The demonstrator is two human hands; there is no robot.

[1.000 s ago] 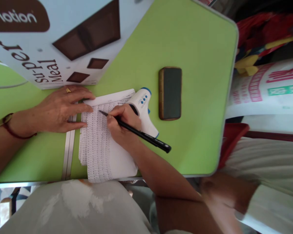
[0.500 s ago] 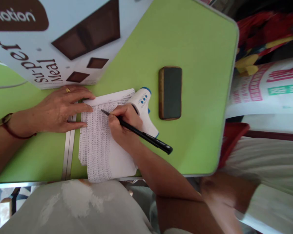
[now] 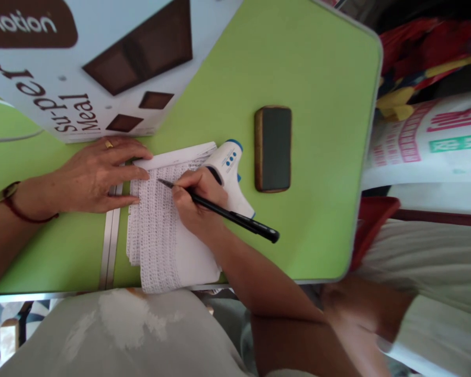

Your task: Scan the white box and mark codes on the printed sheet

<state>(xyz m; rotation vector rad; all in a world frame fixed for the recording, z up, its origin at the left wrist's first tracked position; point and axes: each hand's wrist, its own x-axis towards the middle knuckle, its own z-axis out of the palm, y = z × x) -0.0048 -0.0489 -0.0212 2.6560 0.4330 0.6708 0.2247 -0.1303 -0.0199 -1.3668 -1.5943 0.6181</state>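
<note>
My right hand (image 3: 199, 201) grips a black pen (image 3: 235, 217), its tip on or just above the written columns of a paper sheet (image 3: 159, 246). Dense rows of small handwriting cover the sheet's left part, and other papers lie beneath it. Flat with fingers apart, my left hand (image 3: 102, 175) rests its fingertips on the paper's left edge; a ring and a dark red wrist cord show on it. Partly hidden behind my right hand lies a white and blue thermometer-like device (image 3: 233, 180), across the top right corner of the papers.
A phone (image 3: 273, 149) lies on the green table (image 3: 317, 220) to the right. The large white printed box (image 3: 113, 47) stands at the upper left. Past the table's right edge are a red container (image 3: 374, 225), a printed white bag (image 3: 427, 141) and a person's leg (image 3: 371, 309).
The pen tip has shifted slightly left along the writing, and my right hand has moved a little with it. My left hand stays in place.
</note>
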